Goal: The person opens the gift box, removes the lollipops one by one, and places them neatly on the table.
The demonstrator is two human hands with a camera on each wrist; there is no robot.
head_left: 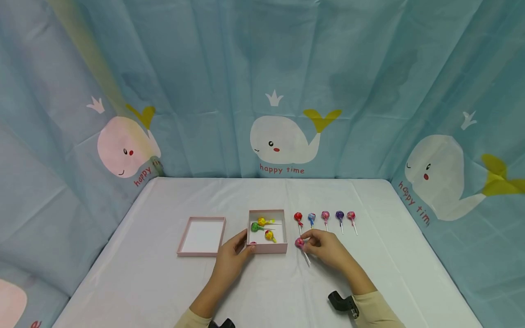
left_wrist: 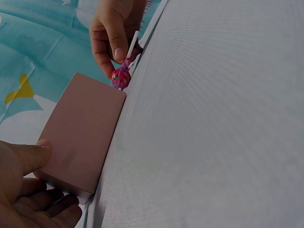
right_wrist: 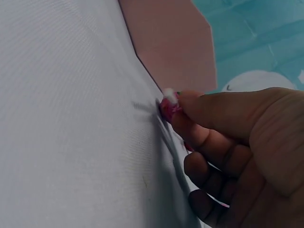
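Note:
My right hand (head_left: 328, 248) pinches a pink lollipop (head_left: 300, 243) between thumb and fingertips, just right of the pink box (head_left: 266, 248). The lollipop's white stick (left_wrist: 133, 43) points upward in the left wrist view. My left hand (head_left: 230, 259) grips the box at its front left corner, thumb (left_wrist: 43, 151) on the front face and fingers along the side. Inside the open-topped box lie a green lollipop (head_left: 254, 227), a yellow one (head_left: 261, 221) and a yellow-and-red one (head_left: 269, 235). Another wrapper is mostly hidden behind the front wall.
Left of the box lies its shallow pink lid (head_left: 201, 254), inner side up. A row at the right back holds a red lollipop (head_left: 298, 216), a blue one (head_left: 311, 217), a purple one (head_left: 339, 215) and pink ones (head_left: 325, 215). A whale-print curtain (head_left: 229, 136) surrounds the white table (head_left: 135, 282).

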